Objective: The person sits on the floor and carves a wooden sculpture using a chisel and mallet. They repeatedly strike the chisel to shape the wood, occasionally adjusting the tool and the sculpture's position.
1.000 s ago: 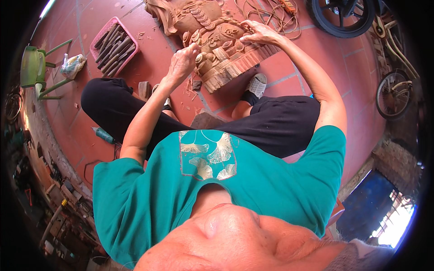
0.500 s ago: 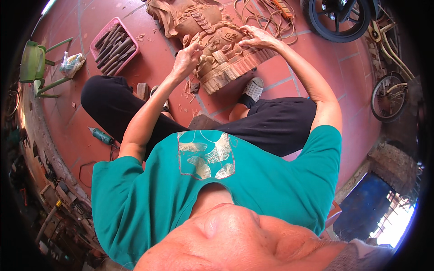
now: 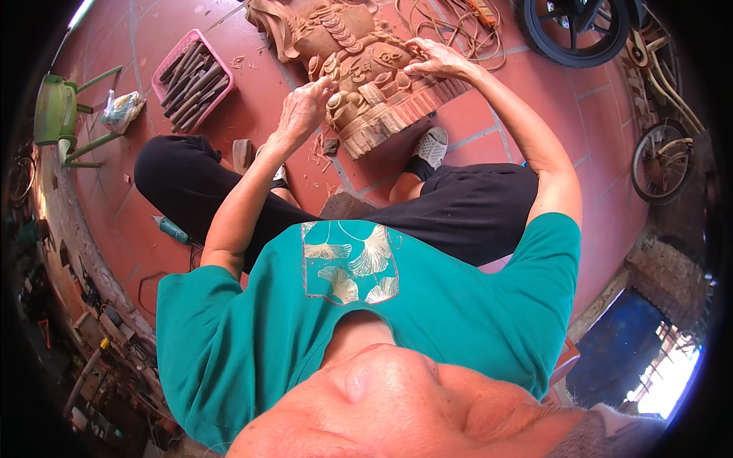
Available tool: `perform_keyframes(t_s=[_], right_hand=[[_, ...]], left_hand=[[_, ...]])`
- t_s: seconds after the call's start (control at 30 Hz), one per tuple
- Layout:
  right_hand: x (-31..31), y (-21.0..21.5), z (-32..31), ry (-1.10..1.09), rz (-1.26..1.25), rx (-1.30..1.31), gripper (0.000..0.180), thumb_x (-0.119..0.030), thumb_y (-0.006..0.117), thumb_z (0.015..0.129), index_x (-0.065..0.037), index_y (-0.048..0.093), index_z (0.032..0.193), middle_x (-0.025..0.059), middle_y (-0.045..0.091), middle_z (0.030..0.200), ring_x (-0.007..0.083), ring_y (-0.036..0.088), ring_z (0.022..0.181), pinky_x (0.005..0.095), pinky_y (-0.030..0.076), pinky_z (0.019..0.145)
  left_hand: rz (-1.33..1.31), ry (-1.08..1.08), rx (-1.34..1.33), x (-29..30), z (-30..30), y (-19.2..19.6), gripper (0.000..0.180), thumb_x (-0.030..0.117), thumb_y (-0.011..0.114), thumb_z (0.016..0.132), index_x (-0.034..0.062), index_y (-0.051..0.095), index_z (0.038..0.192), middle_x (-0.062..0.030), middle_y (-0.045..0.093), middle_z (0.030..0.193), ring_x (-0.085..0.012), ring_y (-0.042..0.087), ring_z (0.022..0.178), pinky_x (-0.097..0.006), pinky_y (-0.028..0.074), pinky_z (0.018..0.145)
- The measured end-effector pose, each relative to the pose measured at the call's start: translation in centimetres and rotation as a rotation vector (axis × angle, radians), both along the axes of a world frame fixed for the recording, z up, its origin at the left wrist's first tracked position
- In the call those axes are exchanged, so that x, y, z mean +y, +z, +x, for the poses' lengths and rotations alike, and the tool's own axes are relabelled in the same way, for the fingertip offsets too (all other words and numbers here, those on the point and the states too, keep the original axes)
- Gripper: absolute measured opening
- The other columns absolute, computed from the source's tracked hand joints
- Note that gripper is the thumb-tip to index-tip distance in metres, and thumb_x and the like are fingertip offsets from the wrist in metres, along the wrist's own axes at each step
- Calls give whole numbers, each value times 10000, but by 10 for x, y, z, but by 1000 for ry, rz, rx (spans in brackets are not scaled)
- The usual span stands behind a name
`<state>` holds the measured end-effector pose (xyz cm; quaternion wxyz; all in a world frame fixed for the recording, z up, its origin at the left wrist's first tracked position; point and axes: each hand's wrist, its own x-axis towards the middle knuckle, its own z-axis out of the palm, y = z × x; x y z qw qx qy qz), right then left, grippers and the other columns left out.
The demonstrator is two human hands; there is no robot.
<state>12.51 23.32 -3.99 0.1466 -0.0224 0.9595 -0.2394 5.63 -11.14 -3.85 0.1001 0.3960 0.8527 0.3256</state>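
Observation:
A large carved wooden sculpture [image 3: 359, 65] in reddish-brown wood lies at the top of the head view, with dense relief carving and a rough, blocky base edge. At its left side is my left hand [image 3: 304, 108], fingers curled together beside the carving; whatever they hold, if anything, is too small to make out. My right hand [image 3: 441, 59] rests on the right part of the carving, thumb and fingers apart, fingertips touching its surface.
A pink basket [image 3: 231, 85] of chisel-like tools stands left, near a green plastic chair [image 3: 55, 111] and a plastic bag [image 3: 122, 111]. A green power tool [image 3: 172, 229] and wood chips lie on the tiles. An orange cord [image 3: 435, 30] and a wheel [image 3: 573, 30] are far right.
My left hand has shifted slightly left and toward me along the carving's side. My right hand stays at nearly the same spot, its fingers a little more spread.

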Motion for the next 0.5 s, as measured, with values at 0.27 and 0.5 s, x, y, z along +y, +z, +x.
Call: perform_keyframes(t_s=[0.27, 0.5], right_hand=[[0, -3, 0, -14, -20, 6, 745, -554, 664, 826, -83, 443, 1359, 209, 543, 1283, 357, 521, 1210, 444, 421, 1002], [-1, 0, -1, -25, -26, -10, 789, -591, 672, 789, -81, 466, 1354, 201, 554, 1295, 351, 515, 1230, 455, 425, 999]], left_hand=[[66, 63, -246, 5, 2, -5, 171, 162, 591, 929, 103, 607, 1089, -191, 681, 824, -368, 678, 785, -427, 516, 668], [81, 11, 2, 10, 4, -10, 105, 110, 565, 922, 69, 591, 1015, -219, 667, 839, -410, 653, 828, -479, 507, 688]])
